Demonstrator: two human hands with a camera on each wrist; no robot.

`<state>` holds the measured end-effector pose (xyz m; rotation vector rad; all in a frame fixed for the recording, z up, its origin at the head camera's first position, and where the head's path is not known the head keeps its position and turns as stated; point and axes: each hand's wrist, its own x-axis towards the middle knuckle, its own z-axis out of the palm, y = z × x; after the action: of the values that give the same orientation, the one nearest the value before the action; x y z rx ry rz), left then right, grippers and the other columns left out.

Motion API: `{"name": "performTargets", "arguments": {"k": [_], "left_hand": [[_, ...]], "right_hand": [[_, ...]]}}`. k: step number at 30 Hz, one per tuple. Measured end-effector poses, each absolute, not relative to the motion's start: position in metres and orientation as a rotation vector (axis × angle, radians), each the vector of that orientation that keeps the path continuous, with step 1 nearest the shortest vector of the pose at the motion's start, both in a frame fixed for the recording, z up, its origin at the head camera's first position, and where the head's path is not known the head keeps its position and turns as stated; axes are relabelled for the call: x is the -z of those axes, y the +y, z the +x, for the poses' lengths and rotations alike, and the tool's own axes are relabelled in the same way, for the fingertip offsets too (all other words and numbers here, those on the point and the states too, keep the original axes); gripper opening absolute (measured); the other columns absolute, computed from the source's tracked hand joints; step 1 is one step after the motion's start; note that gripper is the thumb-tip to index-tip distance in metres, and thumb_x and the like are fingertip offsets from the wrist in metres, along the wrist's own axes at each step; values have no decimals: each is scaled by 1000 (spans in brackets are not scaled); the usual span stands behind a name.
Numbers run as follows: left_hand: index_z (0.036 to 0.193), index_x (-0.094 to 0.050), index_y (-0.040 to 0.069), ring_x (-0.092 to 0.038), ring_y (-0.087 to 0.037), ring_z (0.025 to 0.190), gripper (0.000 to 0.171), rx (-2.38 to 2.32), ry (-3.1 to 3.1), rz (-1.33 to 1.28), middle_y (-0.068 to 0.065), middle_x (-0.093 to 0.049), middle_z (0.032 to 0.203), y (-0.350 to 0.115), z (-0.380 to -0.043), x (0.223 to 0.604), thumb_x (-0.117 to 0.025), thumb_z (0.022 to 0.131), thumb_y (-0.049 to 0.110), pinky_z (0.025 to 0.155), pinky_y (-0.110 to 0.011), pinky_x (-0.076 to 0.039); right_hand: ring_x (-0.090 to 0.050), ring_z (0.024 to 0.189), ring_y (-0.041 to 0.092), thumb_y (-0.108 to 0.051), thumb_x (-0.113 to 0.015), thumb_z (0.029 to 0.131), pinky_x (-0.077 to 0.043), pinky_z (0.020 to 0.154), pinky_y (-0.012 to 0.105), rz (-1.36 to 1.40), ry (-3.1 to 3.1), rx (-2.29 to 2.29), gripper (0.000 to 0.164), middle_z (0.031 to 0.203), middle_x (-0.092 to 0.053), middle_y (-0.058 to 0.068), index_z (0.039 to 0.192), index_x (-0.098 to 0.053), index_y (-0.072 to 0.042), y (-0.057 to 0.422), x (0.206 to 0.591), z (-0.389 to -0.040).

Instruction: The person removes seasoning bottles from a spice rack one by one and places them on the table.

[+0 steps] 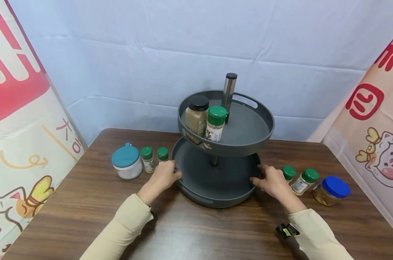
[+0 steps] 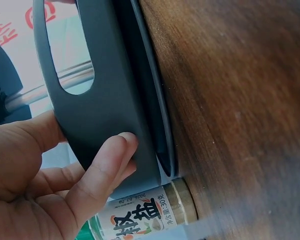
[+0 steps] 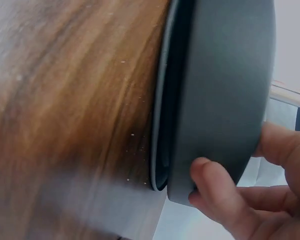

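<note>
A dark grey two-tier round rack stands on the table, its lower tray (image 1: 222, 203) near the tabletop and its upper tray (image 1: 245, 150) above on a metal post (image 1: 229, 88). My left hand (image 1: 162, 176) grips the lower tray's left rim, near a handle cutout visible in the left wrist view. On the opposite side my right hand (image 1: 274, 181) holds the right rim; the right wrist view shows its fingers (image 3: 217, 190) against the outer wall. Standing in the upper tray are a black-lidded jar (image 1: 196, 117) and a green-capped spice bottle (image 1: 214, 124).
Left of the rack stand a blue-lidded white container (image 1: 127, 162) and two green-capped spice bottles (image 1: 148, 159), one (image 1: 162, 154) partly behind my left hand. To the right are two more green-capped bottles (image 1: 301, 184) and a blue-lidded jar (image 1: 327, 193). A pale cloth (image 1: 144, 65) hangs behind the table.
</note>
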<state>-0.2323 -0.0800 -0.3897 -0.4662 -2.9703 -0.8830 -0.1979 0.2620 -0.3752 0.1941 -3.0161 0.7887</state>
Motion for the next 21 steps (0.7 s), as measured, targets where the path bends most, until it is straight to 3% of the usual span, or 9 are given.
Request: {"name": "performTargets", "arguments": {"k": [4, 10, 21], "left_hand": [[90, -61, 0, -41, -10, 41, 15, 875, -2964, -463, -4, -52, 59, -80, -233, 391, -57, 80, 10, 42, -25, -38], [89, -61, -1, -40, -10, 40, 14, 889, -2955, -470, -4, -51, 58, -81, -231, 390, -58, 80, 9, 41, -25, -37], [92, -62, -1, -39, -10, 39, 16, 889, -2965, -482, -3, -51, 55, -81, -233, 390, -58, 81, 11, 41, -25, -36]], "right_hand": [[-56, 49, 13, -20, -62, 82, -47, 44, 32, 171, -3012, -841, 58, 57, -60, 3, 123, -43, 16, 260, 377, -198], [-58, 53, 17, -16, -59, 81, -47, 44, 32, 138, -3027, -887, 49, 58, -62, 4, 119, -49, 14, 259, 379, -199], [-56, 51, 18, -16, -59, 81, -43, 44, 33, 122, -3035, -886, 46, 57, -60, 3, 118, -50, 11, 260, 381, -200]]}}
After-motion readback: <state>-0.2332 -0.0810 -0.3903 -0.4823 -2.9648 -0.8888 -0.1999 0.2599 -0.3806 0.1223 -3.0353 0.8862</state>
